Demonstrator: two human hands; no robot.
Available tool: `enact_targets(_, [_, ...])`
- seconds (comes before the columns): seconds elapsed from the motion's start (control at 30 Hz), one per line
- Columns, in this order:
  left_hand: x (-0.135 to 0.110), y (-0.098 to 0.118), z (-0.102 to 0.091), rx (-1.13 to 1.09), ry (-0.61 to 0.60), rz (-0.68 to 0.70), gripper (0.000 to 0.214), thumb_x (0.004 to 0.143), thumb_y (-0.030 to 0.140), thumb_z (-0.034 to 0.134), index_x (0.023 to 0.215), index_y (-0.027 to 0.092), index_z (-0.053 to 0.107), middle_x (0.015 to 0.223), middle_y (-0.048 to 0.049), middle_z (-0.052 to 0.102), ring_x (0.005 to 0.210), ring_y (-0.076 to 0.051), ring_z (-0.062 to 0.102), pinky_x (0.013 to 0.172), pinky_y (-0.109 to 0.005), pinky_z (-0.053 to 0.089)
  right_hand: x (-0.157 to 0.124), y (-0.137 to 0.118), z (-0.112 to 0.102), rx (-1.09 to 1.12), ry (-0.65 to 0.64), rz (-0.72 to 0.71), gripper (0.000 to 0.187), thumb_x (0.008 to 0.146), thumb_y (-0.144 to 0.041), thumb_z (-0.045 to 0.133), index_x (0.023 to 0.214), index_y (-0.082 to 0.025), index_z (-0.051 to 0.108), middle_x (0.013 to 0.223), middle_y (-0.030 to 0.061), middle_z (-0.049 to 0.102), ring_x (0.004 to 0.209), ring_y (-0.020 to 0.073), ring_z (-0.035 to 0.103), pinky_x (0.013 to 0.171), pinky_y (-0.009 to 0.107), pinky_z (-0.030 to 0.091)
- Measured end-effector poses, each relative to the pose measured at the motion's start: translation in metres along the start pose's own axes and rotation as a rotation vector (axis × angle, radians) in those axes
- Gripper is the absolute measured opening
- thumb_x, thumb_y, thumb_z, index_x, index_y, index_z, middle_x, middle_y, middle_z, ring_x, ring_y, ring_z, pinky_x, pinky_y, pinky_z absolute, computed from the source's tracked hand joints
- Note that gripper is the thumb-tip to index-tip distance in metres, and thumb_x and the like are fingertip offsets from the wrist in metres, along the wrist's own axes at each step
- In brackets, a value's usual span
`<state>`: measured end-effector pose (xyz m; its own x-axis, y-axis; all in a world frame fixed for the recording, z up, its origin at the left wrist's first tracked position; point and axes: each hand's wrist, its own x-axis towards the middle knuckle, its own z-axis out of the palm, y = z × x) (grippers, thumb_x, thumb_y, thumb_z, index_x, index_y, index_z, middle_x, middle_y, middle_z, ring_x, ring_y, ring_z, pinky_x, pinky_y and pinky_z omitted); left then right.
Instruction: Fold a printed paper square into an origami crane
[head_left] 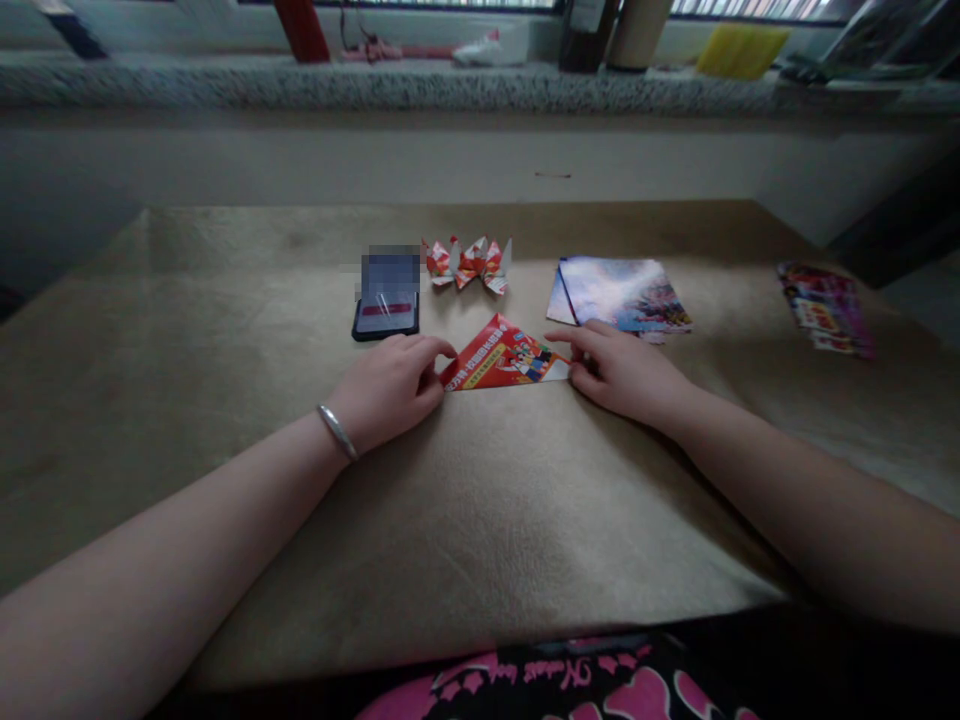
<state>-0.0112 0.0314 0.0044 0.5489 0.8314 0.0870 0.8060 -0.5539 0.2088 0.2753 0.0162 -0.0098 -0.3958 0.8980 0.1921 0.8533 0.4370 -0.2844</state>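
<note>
A red printed paper folded into a triangle [504,360] lies flat on the tan table [225,330]. My left hand [390,385], with a silver bangle at the wrist, pinches the triangle's left corner with curled fingers. My right hand [619,370] presses down on the right corner, index finger stretched along the top edge. Just behind the triangle sits a finished folded paper figure [469,263] in red and white.
A black phone [386,300] lies left of the folded figure. A small stack of printed sheets [622,292] rests behind my right hand. Another colourful leaflet [825,305] lies at the far right. A stone ledge with bottles and clutter [450,85] runs behind the table.
</note>
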Motion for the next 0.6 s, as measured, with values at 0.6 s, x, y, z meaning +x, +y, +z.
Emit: enact_targets(0.6, [-0.001, -0.015, 0.006, -0.007, 0.358, 0.376, 0.016, 0.086, 0.02, 0.051, 0.088, 0.017, 0.067, 0.089, -0.0056, 0.067, 0.079, -0.017, 0.058, 0.074, -0.03, 0.048, -0.003, 0.002, -0.002, 0.164, 0.282, -0.383, 0.008, 0.086, -0.019, 0.058, 0.087, -0.017, 0.066, 0.082, 0.0058, 0.069, 0.076, 0.0159, 0.062, 0.069, 0.029, 0.05])
